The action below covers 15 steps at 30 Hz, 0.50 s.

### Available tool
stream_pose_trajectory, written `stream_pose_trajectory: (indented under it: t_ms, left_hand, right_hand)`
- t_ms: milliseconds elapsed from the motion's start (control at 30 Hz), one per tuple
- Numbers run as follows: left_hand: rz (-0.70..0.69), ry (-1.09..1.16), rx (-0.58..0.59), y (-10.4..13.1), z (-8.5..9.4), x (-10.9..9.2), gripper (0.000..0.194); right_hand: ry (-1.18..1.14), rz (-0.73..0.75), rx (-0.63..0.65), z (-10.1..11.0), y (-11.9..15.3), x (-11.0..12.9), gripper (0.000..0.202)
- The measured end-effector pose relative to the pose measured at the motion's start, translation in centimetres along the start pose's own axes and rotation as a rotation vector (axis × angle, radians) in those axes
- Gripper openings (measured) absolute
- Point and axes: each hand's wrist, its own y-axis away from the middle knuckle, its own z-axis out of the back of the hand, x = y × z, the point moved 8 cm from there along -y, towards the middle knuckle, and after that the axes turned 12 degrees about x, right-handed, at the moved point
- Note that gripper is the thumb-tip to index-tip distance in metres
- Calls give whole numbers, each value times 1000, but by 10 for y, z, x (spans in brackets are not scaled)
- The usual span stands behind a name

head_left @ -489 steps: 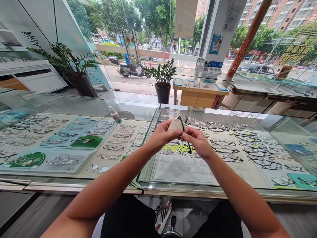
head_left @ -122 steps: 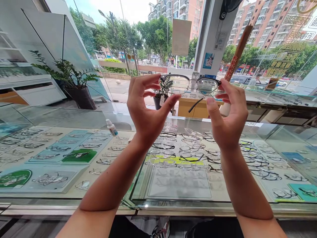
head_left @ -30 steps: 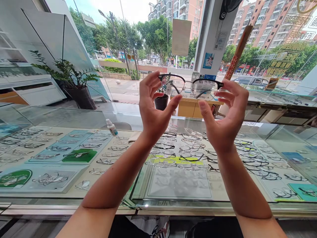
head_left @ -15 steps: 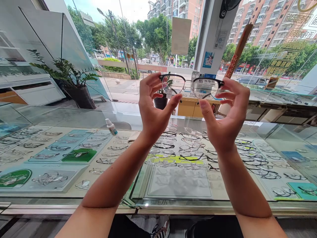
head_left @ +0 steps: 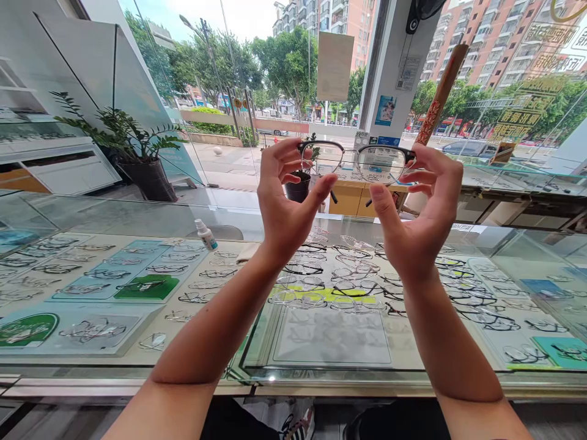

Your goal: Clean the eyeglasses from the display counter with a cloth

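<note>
In the upper centre of the frame, the left hand (head_left: 290,192) and the right hand (head_left: 419,211) grip opposite ends of the eyeglasses (head_left: 351,150), above the glass display case (head_left: 332,336).

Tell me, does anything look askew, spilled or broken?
Nothing is visibly spilled, and the held glasses look whole. The spray bottle and left potted plant seem to lean, perhaps just lens distortion.
</note>
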Motion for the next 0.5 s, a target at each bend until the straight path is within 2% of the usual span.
stream_pose_trajectory:
  t_ms: [500]
  left_hand:
    - [19,-2,-9,0,1,-2,65]
  right_hand:
    - [-26,-30,21,-1,0,-2,53]
